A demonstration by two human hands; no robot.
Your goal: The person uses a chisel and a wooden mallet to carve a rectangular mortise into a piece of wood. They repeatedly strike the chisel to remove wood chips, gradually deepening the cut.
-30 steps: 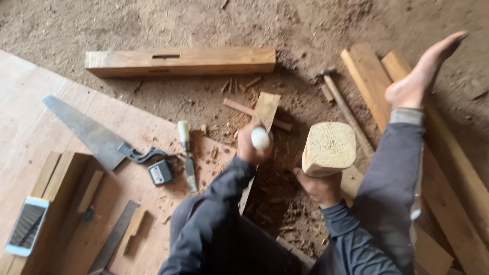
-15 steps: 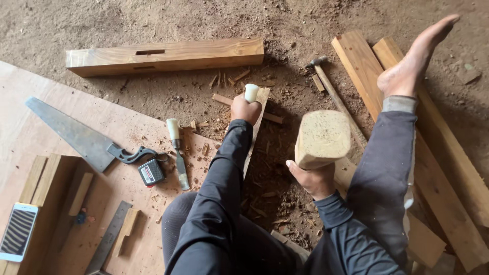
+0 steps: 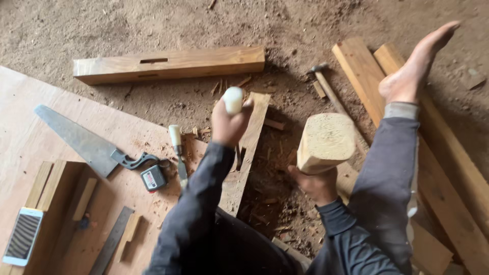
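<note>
Presently, chiselling step: left hand (image 3: 228, 125) gripped chisel (image 3: 233, 100) upright on plank (image 3: 244, 153); right hand (image 3: 317, 184) clasped raised wooden mallet (image 3: 326, 141). Next likely called for a square strike.

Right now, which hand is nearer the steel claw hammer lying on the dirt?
Right. The right hand, gripping the wooden mallet, sits just below the steel claw hammer. The left hand, holding a white-handled chisel, is farther off to the hammer's left.

Saw (image 3: 76, 137), spare chisel (image 3: 178, 153) leftward
</note>
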